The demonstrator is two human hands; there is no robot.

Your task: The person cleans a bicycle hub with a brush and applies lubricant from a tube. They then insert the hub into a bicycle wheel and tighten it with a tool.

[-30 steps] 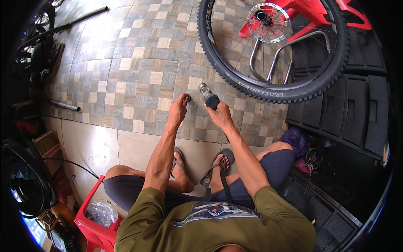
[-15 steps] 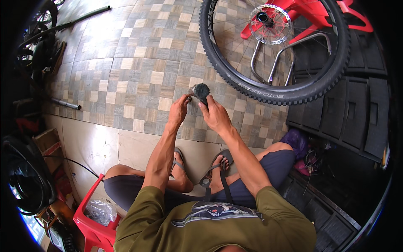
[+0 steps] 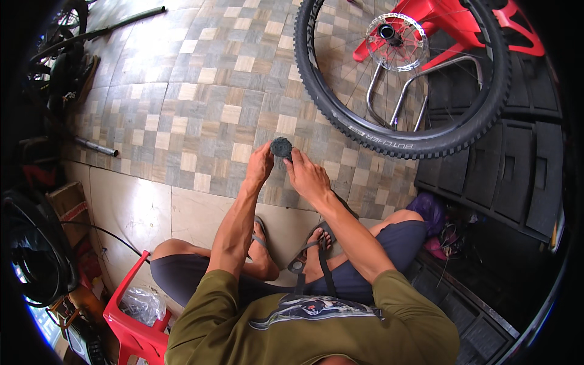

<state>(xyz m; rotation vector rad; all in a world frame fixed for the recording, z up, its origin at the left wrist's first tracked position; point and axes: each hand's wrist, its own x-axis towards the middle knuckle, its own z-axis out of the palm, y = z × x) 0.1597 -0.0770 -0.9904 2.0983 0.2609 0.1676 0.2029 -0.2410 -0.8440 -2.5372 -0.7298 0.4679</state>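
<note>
A dark round hammer head [image 3: 281, 147] sits between a person's two hands, over the checkered floor [image 3: 213, 109], left of and nearer than a bicycle wheel [image 3: 404, 137]. A careless swing might catch the left fingers, since the head is right beside them. The right hand [image 3: 309, 176] appears to grip the hammer, its forearm angled in from near right. The left hand [image 3: 260, 165] reaches forward, knuckles bent; whether it grasps anything, I cannot tell.
</note>
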